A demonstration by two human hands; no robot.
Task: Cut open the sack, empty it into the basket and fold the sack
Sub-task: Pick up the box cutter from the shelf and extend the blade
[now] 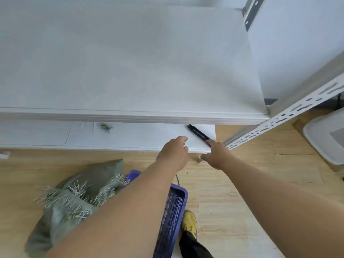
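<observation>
Right hand (216, 155) fingers on black cutter (198, 134), grip unclear; sack (83, 194) behind, by left arm.

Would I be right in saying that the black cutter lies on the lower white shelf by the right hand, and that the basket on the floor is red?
Not quite: the basket is purple, not red, as the head view shows. The rest holds: the black cutter lies on the lower white shelf, with the right hand at its near end.

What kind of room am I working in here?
Probably a storeroom or workshop: white slotted-angle racking with bare shelf boards, a wood-look floor, and a green sack lying over a purple basket.
</observation>
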